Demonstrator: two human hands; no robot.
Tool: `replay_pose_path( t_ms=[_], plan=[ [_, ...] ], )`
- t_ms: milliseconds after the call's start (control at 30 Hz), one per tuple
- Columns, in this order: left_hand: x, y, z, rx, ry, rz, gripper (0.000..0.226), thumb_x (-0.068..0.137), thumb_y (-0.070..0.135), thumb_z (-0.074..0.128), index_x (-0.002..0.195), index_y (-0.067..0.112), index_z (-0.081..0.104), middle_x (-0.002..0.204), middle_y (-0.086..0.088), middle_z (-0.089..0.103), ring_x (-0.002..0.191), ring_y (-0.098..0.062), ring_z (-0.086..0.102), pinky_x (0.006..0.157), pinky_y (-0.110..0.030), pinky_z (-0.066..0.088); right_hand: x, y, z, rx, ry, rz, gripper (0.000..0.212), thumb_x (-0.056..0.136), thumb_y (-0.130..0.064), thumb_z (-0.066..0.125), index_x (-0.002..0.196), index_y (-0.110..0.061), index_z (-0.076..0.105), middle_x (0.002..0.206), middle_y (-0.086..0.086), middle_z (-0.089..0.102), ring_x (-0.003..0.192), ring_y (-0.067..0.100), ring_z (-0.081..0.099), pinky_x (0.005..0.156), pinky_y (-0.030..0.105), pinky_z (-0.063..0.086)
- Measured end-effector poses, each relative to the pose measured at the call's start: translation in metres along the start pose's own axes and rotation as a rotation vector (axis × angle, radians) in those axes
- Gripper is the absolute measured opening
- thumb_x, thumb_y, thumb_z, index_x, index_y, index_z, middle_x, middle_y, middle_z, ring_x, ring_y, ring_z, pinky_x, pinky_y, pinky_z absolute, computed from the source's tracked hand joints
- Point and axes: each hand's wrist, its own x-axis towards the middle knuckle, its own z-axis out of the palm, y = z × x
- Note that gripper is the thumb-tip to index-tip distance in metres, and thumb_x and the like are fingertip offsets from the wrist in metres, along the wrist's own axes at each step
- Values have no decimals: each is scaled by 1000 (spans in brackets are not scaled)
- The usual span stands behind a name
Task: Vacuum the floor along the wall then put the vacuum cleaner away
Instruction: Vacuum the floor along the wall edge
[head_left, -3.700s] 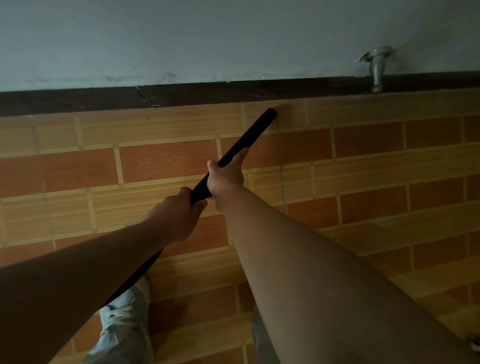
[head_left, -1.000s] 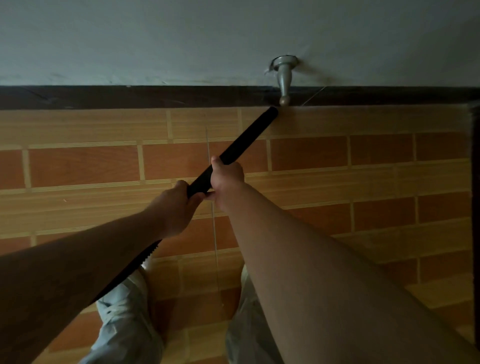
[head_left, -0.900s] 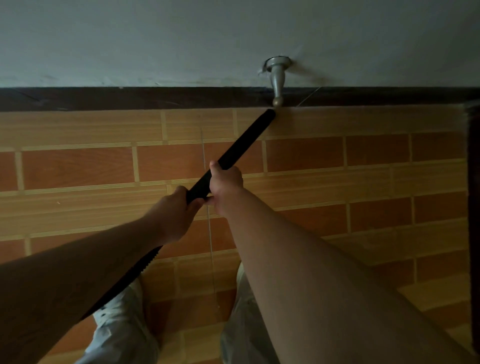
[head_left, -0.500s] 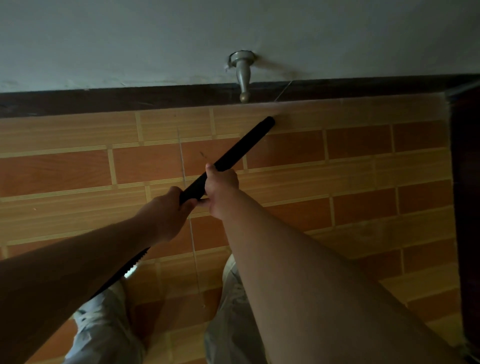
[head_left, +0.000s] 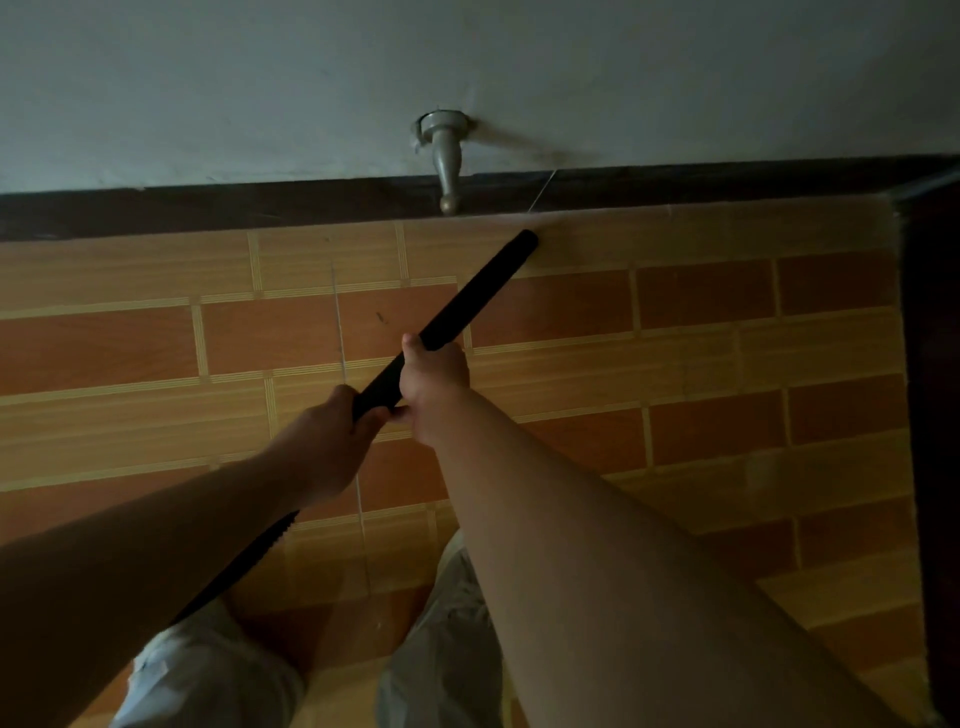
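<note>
A black vacuum tube slants from lower left up to the right. Its open tip rests on the tiled floor just short of the dark skirting board under the pale wall. My right hand is closed around the tube's middle. My left hand grips it just behind, and the ribbed hose runs on under my left forearm. The vacuum's body is out of sight.
A metal door stopper juts from the wall, left of the tube's tip. A dark vertical edge, perhaps a door or frame, closes the right side. My light trouser legs show at the bottom.
The tube's tip has travelled right along the skirting, passing the door stopper, which now lies to its left. The dark edge on the right has come further into view. Both hands keep their grip.
</note>
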Motion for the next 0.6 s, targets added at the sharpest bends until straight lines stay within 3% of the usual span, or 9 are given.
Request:
replay_pose_path(
  t_ms=[133, 333, 600],
  plan=[
    [-10, 14, 15, -77, -9, -24, 28, 103, 48, 41, 109, 20, 45, 80, -9, 65, 63, -25, 66, 54, -38, 53, 0, 4, -16, -40, 0, -2, 44, 104, -40, 54, 138, -14, 47, 128, 12, 60, 114, 37, 63, 92, 53, 59],
    [1, 41, 16, -100, -35, 11, 33, 102, 48, 43, 110, 17, 46, 82, -11, 65, 69, -29, 67, 60, -44, 56, 0, -14, -40, -26, 38, 30, 40, 104, -39, 54, 136, -15, 47, 126, 13, 60, 114, 40, 62, 76, 56, 63],
    [-9, 55, 30, -164, -92, -24, 32, 102, 47, 43, 111, 17, 45, 84, -13, 65, 64, -28, 64, 57, -44, 55, -7, -11, -58, -63, 36, 51, 41, 104, -41, 53, 136, -16, 47, 125, 12, 61, 114, 39, 64, 81, 56, 62]
  ],
)
